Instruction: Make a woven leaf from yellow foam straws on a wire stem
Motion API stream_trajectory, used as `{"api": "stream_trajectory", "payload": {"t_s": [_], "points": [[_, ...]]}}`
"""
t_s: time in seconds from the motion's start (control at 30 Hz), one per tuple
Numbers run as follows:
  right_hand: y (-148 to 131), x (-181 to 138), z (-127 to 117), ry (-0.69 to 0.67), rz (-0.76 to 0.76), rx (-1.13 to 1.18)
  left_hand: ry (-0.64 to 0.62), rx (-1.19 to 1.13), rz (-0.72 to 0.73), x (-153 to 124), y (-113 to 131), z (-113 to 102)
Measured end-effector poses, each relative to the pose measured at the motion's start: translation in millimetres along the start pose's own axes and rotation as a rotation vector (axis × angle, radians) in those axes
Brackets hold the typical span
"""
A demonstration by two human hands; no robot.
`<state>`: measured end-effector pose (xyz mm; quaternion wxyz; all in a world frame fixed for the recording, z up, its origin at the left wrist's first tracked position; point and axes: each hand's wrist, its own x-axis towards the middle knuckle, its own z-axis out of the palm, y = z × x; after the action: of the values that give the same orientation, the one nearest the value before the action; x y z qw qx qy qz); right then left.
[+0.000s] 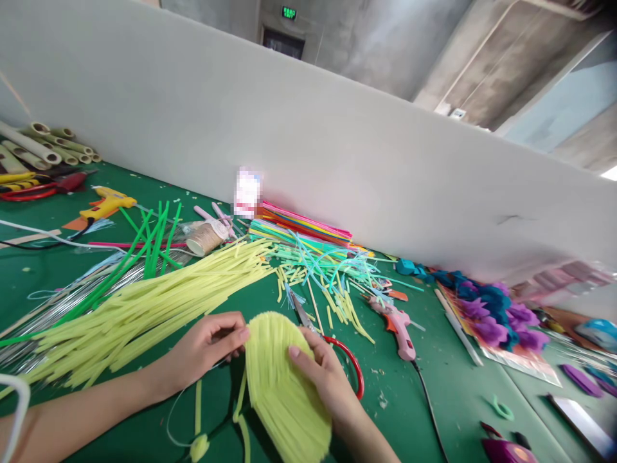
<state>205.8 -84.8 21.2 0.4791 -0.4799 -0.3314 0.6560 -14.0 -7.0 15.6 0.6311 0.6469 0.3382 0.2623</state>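
Observation:
A flat, rounded panel of yellow-green pipe cleaners, laid side by side, is held up over the table. My right hand grips its right edge, thumb on the front face and fingers behind. At the upper left edge, my left hand is closed in a pinch with its thumb tip against the panel. A thin pale thread loops down below my left hand. Under it lies a small yellow-green tuft on a stem. Red-handled scissors lie behind my right hand, partly covered by it.
Long yellow-green pipe cleaners spread across the left. Behind are a twine roll, colored pipe cleaners and a yellow glue gun. A pink glue gun with its cord and purple flowers lie right. A white partition borders the table.

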Motion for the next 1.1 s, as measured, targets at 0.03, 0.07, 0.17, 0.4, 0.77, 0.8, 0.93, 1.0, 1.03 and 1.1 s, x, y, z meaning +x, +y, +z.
{"api": "stream_trajectory", "payload": {"t_s": [0.03, 0.07, 0.17, 0.4, 0.77, 0.8, 0.93, 1.0, 1.03, 1.1], "points": [[-1.6, -0.2, -0.4, 0.039, 0.013, 0.024, 0.053, -0.005, -0.009, 0.6, -0.9, -1.0], [-2.8, -0.1, -0.9, 0.087, 0.024, 0.055, 0.105, -0.005, -0.015, 1.4, -1.8, -2.0], [-2.8, 2.0, -2.2, 0.194, 0.017, 0.160, 0.255, -0.013, -0.015, 4.3, -2.9, -4.4], [5.7, 8.2, -2.5, 0.155, -0.102, 0.114, 0.440, -0.043, 0.027, 7.5, 3.7, -6.3], [9.9, 7.0, -0.8, 0.179, -0.156, 0.038, 0.056, -0.309, -0.192, 3.9, 0.9, -0.8], [10.0, 6.7, -0.3, 0.185, -0.162, 0.034, 0.061, -0.327, -0.200, 3.7, 0.1, -0.3], [9.9, 4.6, 2.8, 0.110, -0.148, -0.053, 0.131, -0.386, -0.185, 4.2, -2.2, 1.2], [9.9, 3.5, 4.9, 0.030, -0.125, -0.123, 0.147, -0.394, -0.183, 4.5, -2.5, 2.0], [10.1, 3.0, 5.9, -0.003, -0.121, -0.150, 0.148, -0.395, -0.180, 4.4, -2.3, 2.4], [10.8, 2.1, 7.7, -0.054, -0.128, -0.184, 0.140, -0.397, -0.165, 3.8, -1.7, 3.1]]}}
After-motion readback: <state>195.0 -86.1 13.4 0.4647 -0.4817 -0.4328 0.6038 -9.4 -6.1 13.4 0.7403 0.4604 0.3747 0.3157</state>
